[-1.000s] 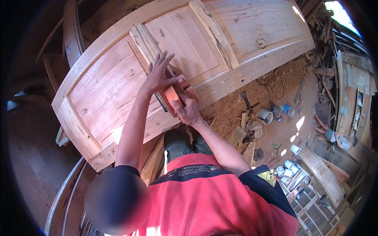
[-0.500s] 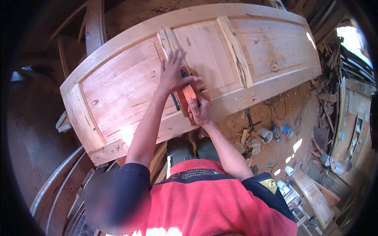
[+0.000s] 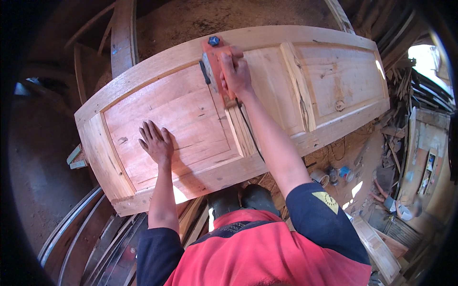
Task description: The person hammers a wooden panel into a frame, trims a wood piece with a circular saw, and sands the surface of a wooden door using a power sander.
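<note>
A wooden panelled door [image 3: 164,112] lies flat in front of me, its long side running left to right. My right hand [image 3: 236,77] is wrapped around the handle of an orange-red electric planer [image 3: 214,64] with a dark blue knob at its far end. The planer rests over the far end of a cross rail [image 3: 241,131], at the door's far edge, and its dark cord trails back beside my forearm. My left hand [image 3: 157,143] lies open on the left panel with its fingers spread, apart from the planer.
Beyond the door, a timber beam [image 3: 124,43] stands out at the far left. Long boards [image 3: 71,229] are stacked at the near left. Tubs [image 3: 318,178] sit on the ground to the right. Farther right, a person [image 3: 398,208] is near leaning wood [image 3: 429,138].
The planer has moved away from me along the cross rail to the far edge, in my right hand. My left hand has left the planer and now lies on the left panel.
</note>
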The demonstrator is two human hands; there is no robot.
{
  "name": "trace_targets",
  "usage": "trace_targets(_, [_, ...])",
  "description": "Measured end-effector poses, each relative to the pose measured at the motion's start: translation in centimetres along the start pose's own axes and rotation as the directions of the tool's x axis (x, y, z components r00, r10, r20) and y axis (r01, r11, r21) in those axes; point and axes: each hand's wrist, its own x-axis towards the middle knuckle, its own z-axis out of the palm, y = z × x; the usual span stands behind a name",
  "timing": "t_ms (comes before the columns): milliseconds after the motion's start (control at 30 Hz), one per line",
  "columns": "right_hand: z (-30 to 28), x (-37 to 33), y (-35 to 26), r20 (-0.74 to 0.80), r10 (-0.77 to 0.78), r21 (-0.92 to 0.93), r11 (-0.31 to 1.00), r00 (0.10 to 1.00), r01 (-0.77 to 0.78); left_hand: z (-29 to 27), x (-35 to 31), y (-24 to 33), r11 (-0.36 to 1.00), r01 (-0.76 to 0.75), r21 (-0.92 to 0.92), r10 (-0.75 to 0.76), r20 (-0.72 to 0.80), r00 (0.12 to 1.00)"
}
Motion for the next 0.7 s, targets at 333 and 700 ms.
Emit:
trace_targets(333, [-0.6,4.3,0.9,-0.014,0.034,-0.232,0.972,0.999,-0.036,0.2,0.3,0.2,0.999,-0.021,0.029,0.022,-0.013,1.000])
trace_targets(700, [-12.1,-41.7,6.9,-0.114,0.291,-0.206,0.929,0.950,-0.309,0.8,0.2,0.2,0.999,-0.020,0.032,0.022,-0.036,0.999])
